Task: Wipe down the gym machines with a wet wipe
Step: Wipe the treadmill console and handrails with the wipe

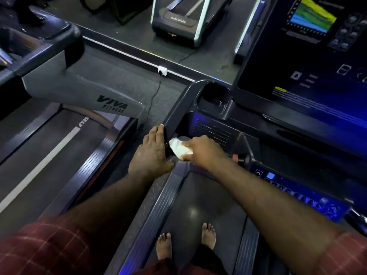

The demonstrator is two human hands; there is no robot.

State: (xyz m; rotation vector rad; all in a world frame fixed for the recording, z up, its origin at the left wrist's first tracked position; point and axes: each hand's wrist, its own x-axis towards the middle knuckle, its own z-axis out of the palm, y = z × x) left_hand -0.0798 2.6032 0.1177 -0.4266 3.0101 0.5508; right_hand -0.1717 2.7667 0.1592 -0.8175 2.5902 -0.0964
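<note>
Wipe [178,148] bunched in right hand [202,150], fingertips hidden, left hand [151,154] flat on handrail [175,114]

The words "VIVA FITNESS" are printed in dark letters on the grey upright [85,90] of the left treadmill [95,161]. The word "SELF" is printed in white, turned sideways, at the head of that treadmill's belt [65,165], just above a white stripe [42,165]. A pale logo is seen on the far treadmill [176,22], too blurred to be read. Small print on the console [297,80] is likewise illegible.
</note>
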